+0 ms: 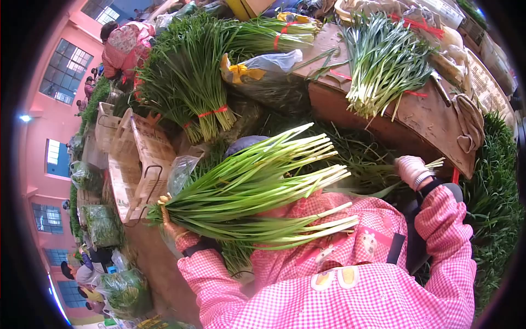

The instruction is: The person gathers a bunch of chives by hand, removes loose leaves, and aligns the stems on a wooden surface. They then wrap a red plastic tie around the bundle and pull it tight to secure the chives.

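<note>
Across my lap lies a loose bunch of long green stalks (257,192), its pale ends fanned toward the right. My left hand (172,227) grips this bunch at its leafy end, fingers partly hidden under the leaves. Off to the right, my gloved right hand (412,170) is closed around a few thin stalks (435,163), whose pale tips stick out past the fist. Beyond it, a pile of pale-ended stalks (383,66) rests on a brown board (405,118), with red ties beside it.
Tied green bundles (203,77) stand at the upper left beside a plastic bag (263,68). A beige crate (142,159) is at the left. Loose greens (498,219) fill the right side. A person in pink (129,46) and other people are farther off.
</note>
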Demonstrator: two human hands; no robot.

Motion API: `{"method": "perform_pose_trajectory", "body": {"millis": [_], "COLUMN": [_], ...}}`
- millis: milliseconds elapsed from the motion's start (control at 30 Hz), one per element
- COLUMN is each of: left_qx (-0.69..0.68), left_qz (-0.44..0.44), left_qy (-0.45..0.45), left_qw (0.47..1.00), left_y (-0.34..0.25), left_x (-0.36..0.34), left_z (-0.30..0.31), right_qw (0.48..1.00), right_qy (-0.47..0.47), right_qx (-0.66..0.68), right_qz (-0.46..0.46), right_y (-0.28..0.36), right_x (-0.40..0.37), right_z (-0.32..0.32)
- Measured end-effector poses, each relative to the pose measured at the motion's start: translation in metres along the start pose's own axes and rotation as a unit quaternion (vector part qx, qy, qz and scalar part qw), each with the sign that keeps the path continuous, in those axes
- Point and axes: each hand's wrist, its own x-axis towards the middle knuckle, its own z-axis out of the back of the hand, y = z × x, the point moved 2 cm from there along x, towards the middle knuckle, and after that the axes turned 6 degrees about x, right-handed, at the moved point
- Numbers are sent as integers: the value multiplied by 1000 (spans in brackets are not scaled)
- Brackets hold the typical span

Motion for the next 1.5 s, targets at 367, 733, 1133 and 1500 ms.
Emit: {"method": "perform_pose_trajectory", "body": {"millis": [367, 733, 1133, 1500], "left_qx": [18, 5, -28, -21], "left_qz": [-77, -68, -74, -82], "left_qy": [108, 47, 125, 111], "left_qw": [991, 997, 989, 990], "left_y": [-13, -18, -54, -49], "left_x": [-10, -9, -18, -18], "left_z": [-30, -32, -65, -68], "right_qw": [802, 843, 826, 454], "right_qy": [-108, -62, -277, 87], "right_qx": [450, 348, 251, 851], "right_qz": [378, 406, 421, 248], "right_y": [172, 231, 297, 282], "right_x": [-39, -43, -58, -46], "right_z": [113, 121, 137, 129]}}
